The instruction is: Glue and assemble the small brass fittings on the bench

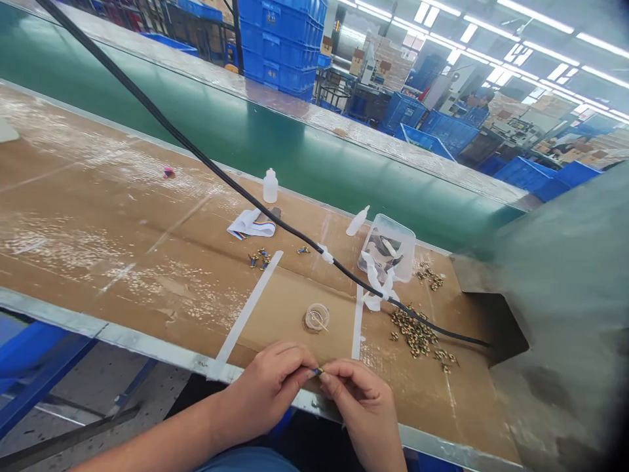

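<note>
Between the fingertips of both hands is a small blue and yellowish part (318, 372), held just over the table's front edge. My left hand (275, 380) pinches its left end, and my right hand (361, 400) pinches the right end; much of it is covered by the fingers. Beyond the hands stands a small round clear dish (316, 317) with a thin stick in it. To the right lies a pile of small brass-coloured and dark parts (415, 332). Several similar parts with blue on them (260, 258) lie at the upper left of the taped cardboard sheet.
A black cable (211, 160) crosses above the table. Farther back are a white squeeze bottle (270, 186), another bottle lying down (358, 221), a striped ribbon (251, 224) and a clear plastic box (405, 252). A green conveyor belt (314, 157) runs behind; a grey panel (565, 314) stands right.
</note>
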{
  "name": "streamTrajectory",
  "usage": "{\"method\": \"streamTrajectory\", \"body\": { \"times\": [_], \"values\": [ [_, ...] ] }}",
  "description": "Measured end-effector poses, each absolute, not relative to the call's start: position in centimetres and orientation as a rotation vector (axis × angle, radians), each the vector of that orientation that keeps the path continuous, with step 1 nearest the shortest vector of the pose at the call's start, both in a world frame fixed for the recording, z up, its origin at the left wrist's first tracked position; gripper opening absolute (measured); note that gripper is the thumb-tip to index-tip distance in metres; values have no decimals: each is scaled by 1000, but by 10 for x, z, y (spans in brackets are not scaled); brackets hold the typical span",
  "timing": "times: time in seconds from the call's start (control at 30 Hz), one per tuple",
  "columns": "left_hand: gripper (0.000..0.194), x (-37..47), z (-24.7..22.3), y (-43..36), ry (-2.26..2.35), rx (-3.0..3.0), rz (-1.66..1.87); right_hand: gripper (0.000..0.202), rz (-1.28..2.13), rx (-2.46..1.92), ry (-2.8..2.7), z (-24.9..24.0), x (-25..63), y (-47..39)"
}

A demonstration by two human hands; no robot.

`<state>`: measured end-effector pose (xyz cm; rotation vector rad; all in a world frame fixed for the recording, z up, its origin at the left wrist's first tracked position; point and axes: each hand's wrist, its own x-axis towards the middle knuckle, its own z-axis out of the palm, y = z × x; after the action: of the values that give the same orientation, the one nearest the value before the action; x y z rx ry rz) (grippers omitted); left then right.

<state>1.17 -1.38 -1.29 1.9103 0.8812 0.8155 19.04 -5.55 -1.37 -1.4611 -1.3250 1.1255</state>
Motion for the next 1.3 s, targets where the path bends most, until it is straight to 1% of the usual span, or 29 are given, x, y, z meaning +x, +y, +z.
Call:
{"method": "streamTrajectory", "body": {
  "times": [0.17, 0.33, 0.57, 0.77, 1.17, 1.23, 1.3],
  "values": [
    [16, 15, -12, -13, 956, 1842, 840, 16, 1135, -1465, -1238, -17, 188, -58],
    [17, 14, -5, -9, 1019, 1709, 696, 16, 1115, -1421, -1193, -12, 185, -59],
    [22, 15, -2, -4, 968, 1764, 589, 16, 1129, -1374, -1188, -10, 183, -58],
    [31, 16, -2, -3, 954, 1849, 532, 15, 1058, -1374, -1218, -11, 181, -57],
    [33, 16, -3, -4, 950, 1862, 526, 15, 1049, -1374, -1238, -7, 183, -53],
    [34, 12, -1, -3, 977, 1879, 522, 15, 990, -1387, -1282, -3, 198, -63],
    [35, 5, 4, 3, 1038, 1914, 547, 14, 835, -1405, -1301, 3, 218, -78]
  ]
}}
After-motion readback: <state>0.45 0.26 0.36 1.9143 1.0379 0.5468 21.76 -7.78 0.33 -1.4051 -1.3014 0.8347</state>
